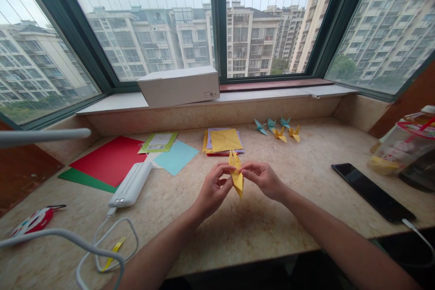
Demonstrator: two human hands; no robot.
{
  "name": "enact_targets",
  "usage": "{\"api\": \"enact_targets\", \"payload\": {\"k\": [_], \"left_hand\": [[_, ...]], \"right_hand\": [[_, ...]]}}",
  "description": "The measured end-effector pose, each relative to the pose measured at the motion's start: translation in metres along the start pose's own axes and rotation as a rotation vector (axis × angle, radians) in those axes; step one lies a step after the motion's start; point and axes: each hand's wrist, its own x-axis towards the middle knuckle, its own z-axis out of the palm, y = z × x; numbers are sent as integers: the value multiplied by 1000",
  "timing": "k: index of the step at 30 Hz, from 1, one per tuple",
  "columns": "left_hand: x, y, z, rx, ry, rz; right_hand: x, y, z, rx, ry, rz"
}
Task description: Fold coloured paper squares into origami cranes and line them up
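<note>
Between my two hands, above the marble counter, is a folded piece of yellow origami paper (237, 180), long and narrow, with two slim points at its top and a wider pointed end below. My left hand (216, 185) pinches its left edge between thumb and fingers. From the other side, my right hand (261, 176) grips its right edge with thumb and forefinger. Just behind it lies a stack of square paper sheets (224, 139), yellow on top with purple and red showing beneath. Farther back stand several folded cranes, blue ones (271, 125) and yellow ones (280, 134).
Left on the counter (288, 167) are red paper (108, 158), a light blue sheet (176, 157), a white power bank (132, 184) with cable and a red-white object (34, 221). A phone (372, 191) and plastic cup (387, 147) are right. A white box (180, 86) sits on the sill.
</note>
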Motion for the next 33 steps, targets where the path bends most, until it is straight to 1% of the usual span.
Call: {"api": "enact_targets", "payload": {"k": [3, 7, 9, 13, 15, 18, 22, 25, 29, 31, 33], "left_hand": [[1, -3, 1, -34, -1, -18], [3, -3, 2, -58, 54, -8], [4, -1, 2, -69, 84, -2], [4, 4, 1, -72, 143, -34], [4, 4, 2, -73, 157, -59], [2, 3, 4, -78, 154, -95], [1, 0, 7, -162, 207, -132], [3, -1, 7, -194, 224, -138], [5, -1, 3, -73, 190, -136], [5, -1, 0, 22, 149, -101], [5, 0, -1, 99, 144, -47]], "right_hand": [[-2, 4, 8, 36, 84, 23], [-5, 7, 17, 46, 147, 3], [-6, 8, 18, 9, 147, -28], [-7, 6, 17, -81, 59, -88], [-7, 5, 17, -98, 49, -103], [-7, 4, 20, -91, 109, -81], [-7, 4, 24, 14, 196, -34], [-5, 5, 25, 85, 207, 8], [-4, 1, 24, 69, 133, 55], [-5, -1, 23, 31, 134, 57], [-7, -2, 21, -6, 157, 43]]}}
